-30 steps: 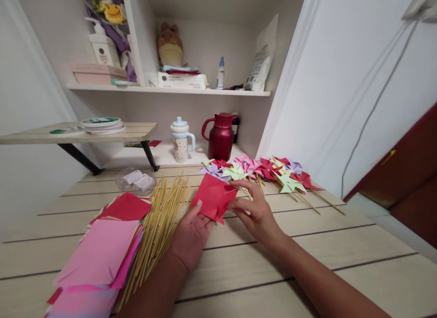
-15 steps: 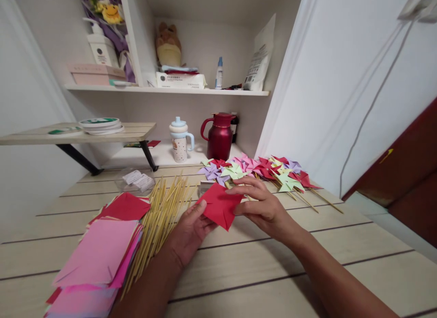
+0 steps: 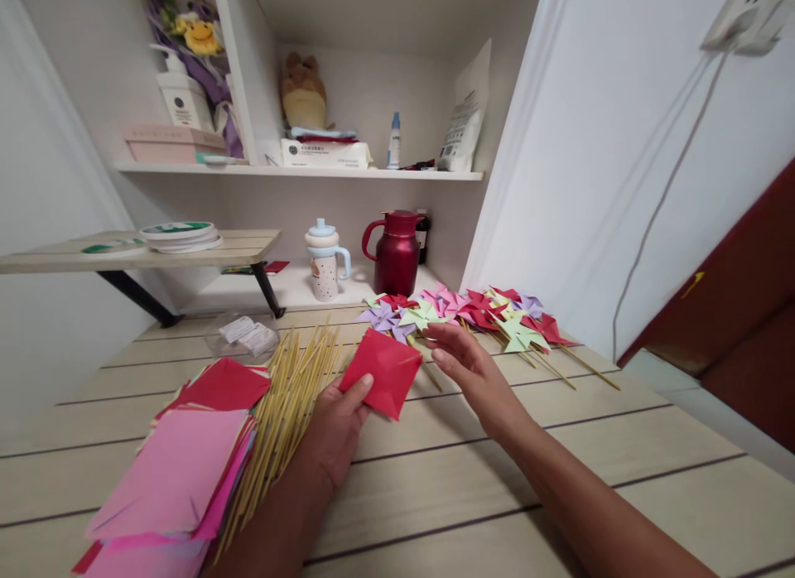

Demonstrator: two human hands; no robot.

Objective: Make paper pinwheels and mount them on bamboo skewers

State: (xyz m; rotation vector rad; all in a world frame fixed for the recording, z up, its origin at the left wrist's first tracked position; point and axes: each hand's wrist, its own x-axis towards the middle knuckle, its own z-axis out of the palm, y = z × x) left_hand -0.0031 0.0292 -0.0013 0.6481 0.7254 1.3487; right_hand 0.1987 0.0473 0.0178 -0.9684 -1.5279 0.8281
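Observation:
My left hand [image 3: 335, 429] pinches the near corner of a red paper square [image 3: 385, 371], holding it just above the wooden table [image 3: 559, 462]. My right hand [image 3: 469, 371] hovers to the right of the square with fingers spread, holding nothing, its fingertips close to the paper's right corner. Just left of my left hand lies a bundle of thin wooden sticks [image 3: 291, 392]. Finished paper pinwheels [image 3: 472, 309] in red, pink, purple and green lie in a row beyond my right hand.
A stack of pink and red paper squares [image 3: 180, 462] lies at the left front. A clear plastic bag [image 3: 245, 334] lies behind the sticks. A dark red jug [image 3: 397, 251] and a lidded cup [image 3: 326, 259] stand at the back. Shelves hang above; a white wall closes the right.
My right hand has let go of the red square and drawn slightly right. The square now hangs from my left hand alone, shifted a little left.

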